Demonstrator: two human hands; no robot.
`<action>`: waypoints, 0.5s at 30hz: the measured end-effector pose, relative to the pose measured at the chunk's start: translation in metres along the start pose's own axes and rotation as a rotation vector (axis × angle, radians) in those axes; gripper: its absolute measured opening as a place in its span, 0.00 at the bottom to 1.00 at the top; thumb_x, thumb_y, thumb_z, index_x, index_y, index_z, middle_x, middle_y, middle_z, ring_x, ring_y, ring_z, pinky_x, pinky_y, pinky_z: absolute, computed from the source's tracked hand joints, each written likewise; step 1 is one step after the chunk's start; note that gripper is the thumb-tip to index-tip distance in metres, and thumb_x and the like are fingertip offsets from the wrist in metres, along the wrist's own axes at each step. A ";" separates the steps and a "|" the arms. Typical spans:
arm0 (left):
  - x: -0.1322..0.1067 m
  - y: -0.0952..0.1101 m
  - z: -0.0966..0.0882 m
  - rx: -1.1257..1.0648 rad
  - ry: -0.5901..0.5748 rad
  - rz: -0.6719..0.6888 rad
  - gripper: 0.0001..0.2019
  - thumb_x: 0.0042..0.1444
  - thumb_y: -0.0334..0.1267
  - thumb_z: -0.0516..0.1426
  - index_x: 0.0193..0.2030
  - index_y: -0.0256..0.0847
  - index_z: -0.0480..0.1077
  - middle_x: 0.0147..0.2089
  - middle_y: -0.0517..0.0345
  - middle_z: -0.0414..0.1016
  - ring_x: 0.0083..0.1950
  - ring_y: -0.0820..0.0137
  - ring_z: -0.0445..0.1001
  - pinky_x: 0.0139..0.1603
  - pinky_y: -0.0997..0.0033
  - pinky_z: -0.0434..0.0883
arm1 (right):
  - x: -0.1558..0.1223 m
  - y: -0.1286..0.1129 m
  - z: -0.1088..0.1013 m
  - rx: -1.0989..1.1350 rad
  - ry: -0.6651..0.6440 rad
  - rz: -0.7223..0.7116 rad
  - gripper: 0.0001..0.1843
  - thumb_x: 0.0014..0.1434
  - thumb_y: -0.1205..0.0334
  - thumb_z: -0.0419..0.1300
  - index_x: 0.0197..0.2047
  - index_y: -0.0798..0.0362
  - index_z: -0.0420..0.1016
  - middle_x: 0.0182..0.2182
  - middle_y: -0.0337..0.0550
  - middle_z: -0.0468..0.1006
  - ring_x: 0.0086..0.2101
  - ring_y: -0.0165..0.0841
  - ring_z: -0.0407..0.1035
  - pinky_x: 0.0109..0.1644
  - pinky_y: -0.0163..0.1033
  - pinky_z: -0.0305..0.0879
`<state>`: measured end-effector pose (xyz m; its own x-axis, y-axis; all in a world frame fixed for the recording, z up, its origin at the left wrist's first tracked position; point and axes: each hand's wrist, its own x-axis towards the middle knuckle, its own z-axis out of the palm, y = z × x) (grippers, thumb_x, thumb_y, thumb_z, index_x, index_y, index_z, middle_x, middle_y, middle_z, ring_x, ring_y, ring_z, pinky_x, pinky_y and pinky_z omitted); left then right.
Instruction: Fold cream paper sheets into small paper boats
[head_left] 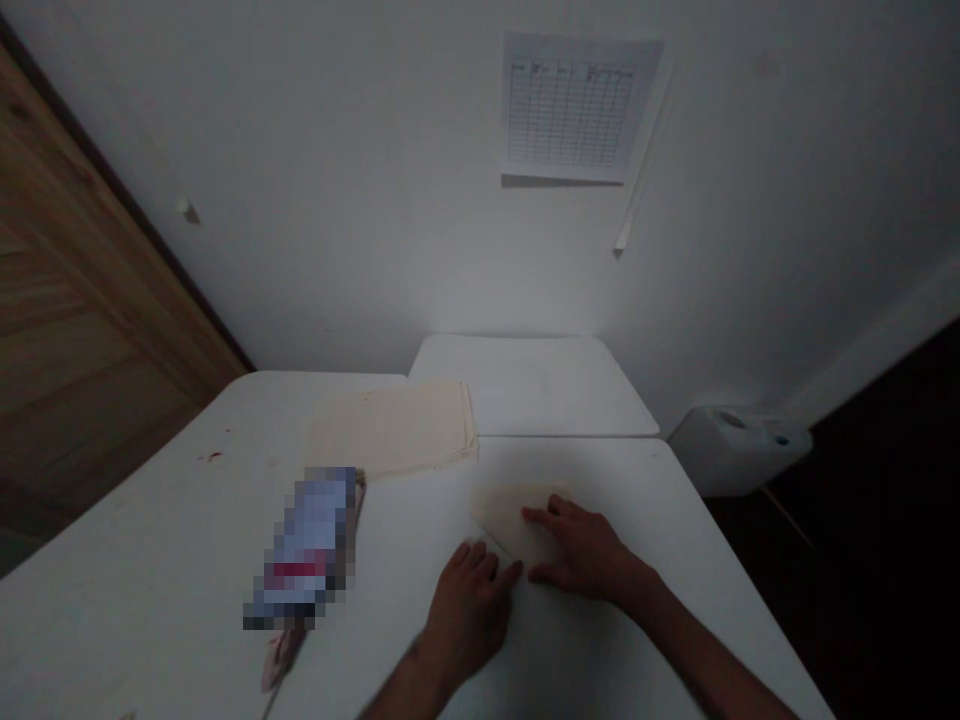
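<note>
A small cream cloth folded into a triangle [504, 513] lies on the white table [165, 560]. My right hand [589, 553] rests flat on it, fingers stretched out and pointing left. My left hand [469, 607] lies just left of it, fingers curled down at the cloth's lower corner; whether it pinches the cloth I cannot tell. A stack of flat cream cloths [394, 428] sits further back on the table.
A blurred-out card with a pink strap [307, 545] lies left of my hands. A second white table [532, 385] stands against the wall behind. A wooden door [67, 330] is at left, a printed chart [574, 110] on the wall, a white object [739, 445] at right.
</note>
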<state>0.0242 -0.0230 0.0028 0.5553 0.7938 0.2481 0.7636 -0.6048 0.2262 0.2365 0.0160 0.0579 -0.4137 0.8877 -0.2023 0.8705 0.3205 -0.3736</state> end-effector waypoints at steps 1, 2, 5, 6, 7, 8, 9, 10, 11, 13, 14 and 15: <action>0.000 -0.002 0.000 0.008 0.011 -0.028 0.21 0.50 0.29 0.56 0.51 0.48 0.72 0.37 0.52 0.73 0.44 0.57 0.68 0.51 0.49 0.66 | 0.000 0.000 0.000 0.000 -0.002 -0.001 0.44 0.46 0.42 0.66 0.64 0.42 0.59 0.54 0.50 0.66 0.51 0.46 0.65 0.54 0.48 0.61; 0.001 -0.005 -0.001 0.020 0.018 -0.054 0.20 0.51 0.29 0.56 0.51 0.48 0.73 0.37 0.52 0.73 0.44 0.57 0.69 0.51 0.49 0.66 | 0.000 0.000 0.000 -0.001 -0.002 0.000 0.45 0.45 0.42 0.66 0.64 0.42 0.59 0.55 0.50 0.66 0.51 0.46 0.65 0.54 0.48 0.61; 0.005 -0.019 -0.006 0.074 0.020 -0.113 0.20 0.52 0.28 0.55 0.51 0.47 0.74 0.37 0.51 0.74 0.46 0.56 0.69 0.51 0.50 0.66 | 0.000 0.001 0.001 -0.004 -0.008 0.007 0.45 0.45 0.43 0.66 0.64 0.42 0.59 0.55 0.49 0.66 0.52 0.46 0.64 0.54 0.48 0.61; 0.007 -0.025 -0.009 0.093 0.027 -0.135 0.19 0.53 0.28 0.55 0.51 0.47 0.73 0.37 0.51 0.74 0.47 0.56 0.69 0.52 0.51 0.66 | 0.000 0.001 0.001 -0.002 -0.009 0.009 0.45 0.45 0.43 0.66 0.65 0.42 0.59 0.55 0.49 0.66 0.52 0.46 0.64 0.54 0.48 0.61; 0.008 -0.030 -0.011 0.108 0.029 -0.147 0.19 0.53 0.28 0.55 0.51 0.46 0.73 0.38 0.51 0.75 0.48 0.56 0.69 0.52 0.52 0.66 | 0.001 0.001 0.001 0.001 -0.011 0.010 0.45 0.45 0.43 0.66 0.65 0.41 0.58 0.55 0.49 0.65 0.53 0.46 0.64 0.54 0.48 0.61; 0.009 -0.036 -0.012 0.127 0.040 -0.163 0.19 0.54 0.29 0.55 0.52 0.46 0.73 0.39 0.50 0.75 0.48 0.56 0.69 0.52 0.52 0.66 | 0.001 0.001 0.001 0.005 -0.014 0.012 0.45 0.46 0.44 0.66 0.65 0.41 0.58 0.56 0.50 0.65 0.53 0.46 0.64 0.55 0.48 0.60; 0.010 -0.041 -0.013 0.150 0.058 -0.185 0.18 0.55 0.29 0.54 0.52 0.45 0.73 0.40 0.50 0.75 0.48 0.56 0.69 0.52 0.52 0.66 | 0.001 0.001 0.001 0.008 -0.018 0.015 0.45 0.46 0.44 0.66 0.65 0.42 0.58 0.56 0.50 0.65 0.53 0.46 0.63 0.55 0.48 0.60; 0.010 -0.045 -0.014 0.168 0.067 -0.203 0.17 0.56 0.30 0.53 0.52 0.45 0.73 0.41 0.50 0.75 0.48 0.56 0.70 0.52 0.53 0.66 | 0.001 0.001 0.001 0.011 -0.023 0.018 0.45 0.46 0.44 0.66 0.65 0.42 0.58 0.57 0.50 0.64 0.53 0.46 0.64 0.56 0.48 0.59; 0.011 -0.048 -0.014 0.183 0.076 -0.220 0.17 0.57 0.30 0.53 0.52 0.45 0.73 0.41 0.50 0.76 0.48 0.56 0.70 0.52 0.53 0.66 | 0.001 0.001 0.000 0.012 -0.030 0.021 0.45 0.46 0.43 0.66 0.65 0.42 0.58 0.57 0.50 0.64 0.53 0.46 0.64 0.56 0.48 0.59; 0.010 -0.052 -0.013 0.206 0.090 -0.240 0.17 0.58 0.31 0.52 0.52 0.44 0.73 0.40 0.51 0.75 0.48 0.57 0.70 0.51 0.54 0.67 | 0.000 0.001 0.000 0.011 -0.040 0.024 0.45 0.47 0.43 0.65 0.65 0.42 0.57 0.57 0.50 0.64 0.53 0.46 0.64 0.56 0.49 0.59; 0.010 -0.052 -0.013 0.216 0.097 -0.245 0.17 0.57 0.31 0.52 0.52 0.44 0.72 0.40 0.51 0.75 0.48 0.57 0.70 0.50 0.54 0.67 | 0.000 0.000 -0.001 0.011 -0.042 0.027 0.45 0.47 0.43 0.65 0.65 0.42 0.57 0.57 0.50 0.64 0.53 0.46 0.64 0.55 0.49 0.59; 0.010 -0.052 -0.013 0.228 0.105 -0.248 0.17 0.57 0.31 0.52 0.53 0.43 0.72 0.40 0.51 0.75 0.48 0.57 0.69 0.50 0.54 0.67 | 0.000 0.000 -0.001 0.010 -0.040 0.031 0.45 0.46 0.43 0.65 0.65 0.41 0.57 0.57 0.50 0.64 0.52 0.47 0.64 0.55 0.49 0.59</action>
<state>-0.0141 0.0157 0.0060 0.3155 0.8968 0.3101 0.9315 -0.3550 0.0789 0.2367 0.0163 0.0588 -0.3966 0.8833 -0.2500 0.8805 0.2891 -0.3757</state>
